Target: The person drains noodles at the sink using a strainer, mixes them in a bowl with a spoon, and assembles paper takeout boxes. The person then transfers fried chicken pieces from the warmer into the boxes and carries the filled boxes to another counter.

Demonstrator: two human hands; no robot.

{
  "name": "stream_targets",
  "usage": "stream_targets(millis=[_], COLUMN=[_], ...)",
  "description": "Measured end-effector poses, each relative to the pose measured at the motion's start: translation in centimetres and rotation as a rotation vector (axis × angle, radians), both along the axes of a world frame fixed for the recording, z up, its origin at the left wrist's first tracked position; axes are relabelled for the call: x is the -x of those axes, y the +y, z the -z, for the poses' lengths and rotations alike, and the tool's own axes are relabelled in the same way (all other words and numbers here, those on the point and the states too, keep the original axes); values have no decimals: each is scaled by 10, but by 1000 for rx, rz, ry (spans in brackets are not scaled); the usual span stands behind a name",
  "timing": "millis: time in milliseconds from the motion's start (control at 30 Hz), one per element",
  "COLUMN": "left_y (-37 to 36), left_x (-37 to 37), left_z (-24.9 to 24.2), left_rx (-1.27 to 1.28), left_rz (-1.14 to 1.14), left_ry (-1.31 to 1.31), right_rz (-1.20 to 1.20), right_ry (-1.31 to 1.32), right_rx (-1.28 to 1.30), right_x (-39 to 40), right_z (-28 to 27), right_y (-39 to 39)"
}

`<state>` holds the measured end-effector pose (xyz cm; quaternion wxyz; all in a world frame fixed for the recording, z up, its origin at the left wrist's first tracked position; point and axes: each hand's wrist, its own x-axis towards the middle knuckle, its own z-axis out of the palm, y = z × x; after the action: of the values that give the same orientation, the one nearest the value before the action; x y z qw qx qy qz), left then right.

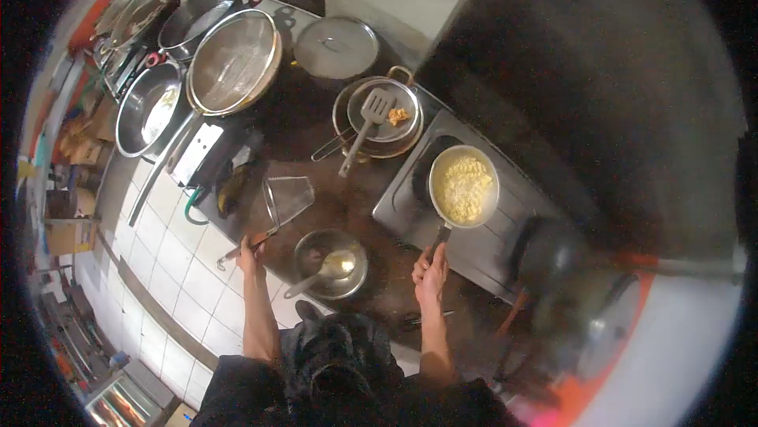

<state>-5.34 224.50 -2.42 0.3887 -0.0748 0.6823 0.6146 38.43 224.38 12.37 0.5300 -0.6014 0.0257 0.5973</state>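
My right hand point(430, 275) is wrapped round the dark handle of a small saucepan point(435, 200), which is over the stove point(493, 257). Pale yellow, crumbly food point(464, 189) covers the pan's bottom. My left hand point(251, 255) grips the handle of a mesh strainer point(290, 200), its basket tilted above the dark counter and the hooked handle end sticking out to the left. Between my hands stands a metal bowl point(359, 283), with a large spoon point(324, 269) resting in it; something pale and shiny is in the spoon's bowl.
At the back, a slotted spatula point(374, 107) lies across a strainer over a pan point(339, 123), beside orange-brown bits. A lidded pot point(336, 46) stands behind. Several pans and a large sieve point(234, 64) crowd the left. A dark wok point(549, 252) is at right.
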Motion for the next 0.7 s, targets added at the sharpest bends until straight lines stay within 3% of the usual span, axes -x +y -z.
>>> stream_targets(millis=[133,400,500,633,667,700], left_y=[-70,-225,-318,-413,-447,-477], left_x=[46,115,157,207,236,249], left_z=[-7,-120,-135,-211,-257,-260], left_rx=[-218,-134,-153,-107,-50,-38], left_rz=[-99,-263,-260,-360,-350,-378], left_ry=[-96,81,87,148,102,125], right_rz=[-53,-291,-393,-635,-674,-716], right_ry=[-53,-117,-133,-147,-197,-152], right_rx=[12,45,71,56,110,47], right_x=[17,114,169,255,292,312], right_z=[-28,-125,-165,-202,-263,-268], right_y=[-36,-135,-180,-237,-260,-273])
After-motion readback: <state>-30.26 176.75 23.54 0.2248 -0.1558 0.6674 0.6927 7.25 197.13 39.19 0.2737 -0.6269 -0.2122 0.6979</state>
